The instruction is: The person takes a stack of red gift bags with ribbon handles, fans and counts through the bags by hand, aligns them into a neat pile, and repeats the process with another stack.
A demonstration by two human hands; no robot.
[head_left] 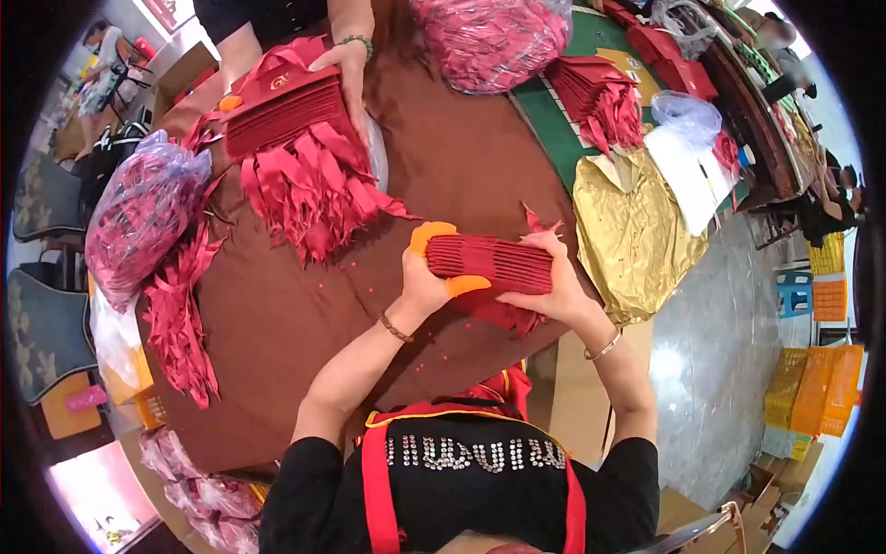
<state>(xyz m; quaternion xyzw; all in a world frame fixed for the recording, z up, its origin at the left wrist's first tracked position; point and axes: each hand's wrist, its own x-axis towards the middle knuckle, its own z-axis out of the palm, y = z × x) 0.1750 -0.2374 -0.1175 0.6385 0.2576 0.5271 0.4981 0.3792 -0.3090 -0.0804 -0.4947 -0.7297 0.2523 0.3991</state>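
Observation:
A thick stack of flat dark red pieces (498,262), which look like folded gift bags, is held over the brown table between my two hands. My left hand (426,277), with orange covers on its fingertips, grips the left end. Around the right end closes my right hand (561,286). Red ribbons (517,319) hang below the stack and stick up behind its right end. Across the table, another person's hand (349,78) holds a similar stack (286,111) with a gold mark on its front and many ribbons trailing from it.
Brown cloth (415,148) covers the table. Plastic bags full of red ribbon pieces lie at the left (148,212) and at the back (494,42). A gold sheet bag (637,231) hangs over the right edge. Another ribboned red stack (595,92) sits on a green mat.

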